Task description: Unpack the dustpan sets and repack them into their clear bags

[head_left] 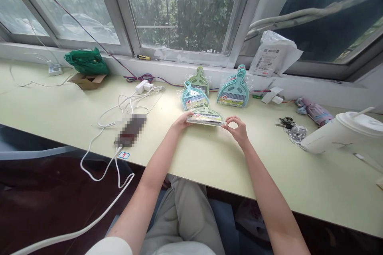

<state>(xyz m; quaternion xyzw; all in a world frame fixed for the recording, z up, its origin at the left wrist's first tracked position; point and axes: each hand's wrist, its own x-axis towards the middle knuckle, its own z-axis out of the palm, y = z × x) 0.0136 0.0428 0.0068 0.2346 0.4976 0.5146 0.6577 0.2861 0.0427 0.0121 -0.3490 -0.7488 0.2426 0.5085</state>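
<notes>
Between my two hands is a green mini dustpan and brush set in clear wrapping, tipped low with its labelled edge facing me. The fingers of my left hand grip its left corner. My right hand pinches the right corner between thumb and forefinger. Just behind it, a blue dustpan set leans in front of a green dustpan set. Farther right, a stack of wrapped dustpan sets stands upright, a teal one in front.
On the left lie a blurred-out phone, a white cable and white chargers. A green bag sits by the window. At right are keys, a lidded white cup and a pink-and-blue folded item.
</notes>
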